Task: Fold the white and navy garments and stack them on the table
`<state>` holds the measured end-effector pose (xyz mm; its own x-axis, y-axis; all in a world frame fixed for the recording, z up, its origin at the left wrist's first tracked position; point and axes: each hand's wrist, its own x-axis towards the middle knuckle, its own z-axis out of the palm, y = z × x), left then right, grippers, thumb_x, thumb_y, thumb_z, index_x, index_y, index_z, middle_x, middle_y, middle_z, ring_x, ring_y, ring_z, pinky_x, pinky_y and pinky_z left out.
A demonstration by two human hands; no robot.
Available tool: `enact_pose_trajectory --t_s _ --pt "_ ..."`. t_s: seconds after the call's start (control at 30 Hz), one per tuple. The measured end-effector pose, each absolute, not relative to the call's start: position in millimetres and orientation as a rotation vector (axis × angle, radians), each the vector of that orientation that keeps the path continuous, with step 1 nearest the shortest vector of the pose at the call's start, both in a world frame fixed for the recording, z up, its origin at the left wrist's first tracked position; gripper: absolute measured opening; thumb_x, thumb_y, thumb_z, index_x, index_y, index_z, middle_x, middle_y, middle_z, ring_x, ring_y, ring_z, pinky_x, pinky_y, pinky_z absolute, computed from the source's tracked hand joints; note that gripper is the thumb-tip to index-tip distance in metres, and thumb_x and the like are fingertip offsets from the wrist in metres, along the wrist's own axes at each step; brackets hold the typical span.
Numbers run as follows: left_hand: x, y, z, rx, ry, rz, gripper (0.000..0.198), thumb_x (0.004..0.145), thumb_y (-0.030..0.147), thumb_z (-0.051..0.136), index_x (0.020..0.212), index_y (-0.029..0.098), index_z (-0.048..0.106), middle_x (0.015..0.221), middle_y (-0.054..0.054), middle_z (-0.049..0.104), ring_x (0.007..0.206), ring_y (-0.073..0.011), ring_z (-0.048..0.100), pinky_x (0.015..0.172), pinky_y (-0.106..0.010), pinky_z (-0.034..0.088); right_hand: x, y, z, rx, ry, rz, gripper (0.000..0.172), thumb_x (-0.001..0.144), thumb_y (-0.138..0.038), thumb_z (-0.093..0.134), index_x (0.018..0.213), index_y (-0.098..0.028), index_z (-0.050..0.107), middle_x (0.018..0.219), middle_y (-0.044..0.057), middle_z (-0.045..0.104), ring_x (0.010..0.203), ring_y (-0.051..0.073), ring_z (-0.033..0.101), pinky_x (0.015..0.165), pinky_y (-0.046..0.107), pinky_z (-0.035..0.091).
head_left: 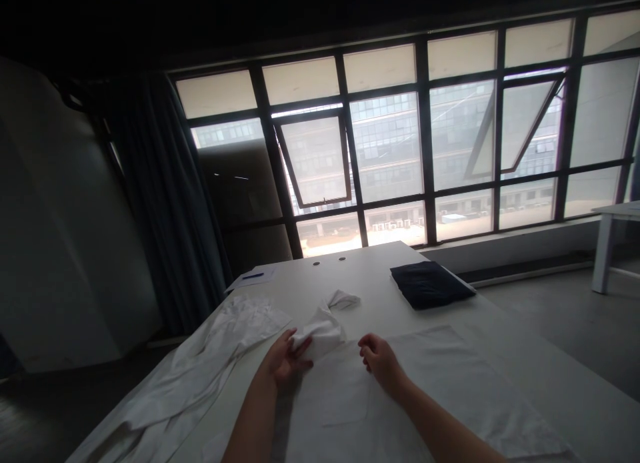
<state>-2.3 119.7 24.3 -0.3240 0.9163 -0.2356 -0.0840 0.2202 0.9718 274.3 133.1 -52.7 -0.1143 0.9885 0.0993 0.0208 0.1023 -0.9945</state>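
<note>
A white garment [435,376] lies spread across the near part of the table, with what looks like a square patch pocket on its front. From its far side a twisted length of the same cloth, like a sleeve, runs up the table. My left hand [287,359] is closed on a fold at the base of that length, thumb on top. Over the garment's upper edge is my right hand [377,359], its fingers curled in; whether any cloth is pinched in them is hidden.
More rumpled white cloth [215,356] lies along the table's left edge. A folded dark cloth [430,285] sits near the right edge. Paper with a blue pen [253,275] is at the far left of the white table [370,263]. Windows stand beyond, two tilted open.
</note>
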Motion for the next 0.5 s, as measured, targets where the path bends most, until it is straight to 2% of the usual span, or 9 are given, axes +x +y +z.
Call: enact_pose_trajectory --t_s 0.17,0.27,0.4,0.47,0.5 --pt "7 112 32 1.102 1.568 0.998 0.031 0.085 0.046 0.067 0.106 0.024 0.06 0.11 -0.006 0.071 0.1 -0.0299 0.073 0.056 -0.03 0.057 274 133 -52 -1.109 -1.367 1.193 0.022 0.069 -0.034 0.05 0.084 -0.022 0.061 0.068 -0.002 0.061 0.057 0.015 0.057 0.046 0.023 0.04" --pt "6 103 35 1.286 1.671 0.778 0.029 0.073 0.038 0.077 0.093 0.022 0.064 0.094 -0.005 0.072 0.083 -0.029 0.074 0.05 -0.026 0.051 274 132 -53 -1.112 -1.383 1.182 0.022 0.07 -0.033 0.049 0.085 -0.022 0.061 0.068 -0.001 0.061 0.057 0.015 0.057 0.046 0.024 0.041" --pt "0 92 36 1.42 1.823 0.427 0.021 0.062 0.025 0.082 0.074 0.018 0.066 0.067 -0.004 0.069 0.048 -0.0288 0.068 0.048 -0.036 0.051 273 131 -54 -1.116 -1.43 1.149 0.02 0.07 -0.031 0.05 0.084 -0.022 0.062 0.067 -0.002 0.062 0.058 0.015 0.057 0.048 0.024 0.041" --pt "0 93 35 1.472 1.895 0.338 0.02 0.065 0.029 0.081 0.068 0.017 0.065 0.059 -0.006 0.067 0.048 -0.0322 0.068 0.053 -0.04 0.052 274 131 -54 -1.122 -1.455 1.122 0.019 0.071 -0.03 0.051 0.084 -0.022 0.062 0.067 -0.001 0.063 0.058 0.015 0.057 0.05 0.024 0.041" --pt "3 96 33 1.507 1.94 0.338 0.021 0.069 0.033 0.079 0.069 0.017 0.065 0.06 -0.008 0.067 0.055 -0.0339 0.07 0.059 -0.041 0.053 274 130 -54 -1.125 -1.467 1.108 0.019 0.071 -0.029 0.051 0.084 -0.021 0.063 0.068 -0.001 0.063 0.059 0.015 0.058 0.051 0.024 0.041"
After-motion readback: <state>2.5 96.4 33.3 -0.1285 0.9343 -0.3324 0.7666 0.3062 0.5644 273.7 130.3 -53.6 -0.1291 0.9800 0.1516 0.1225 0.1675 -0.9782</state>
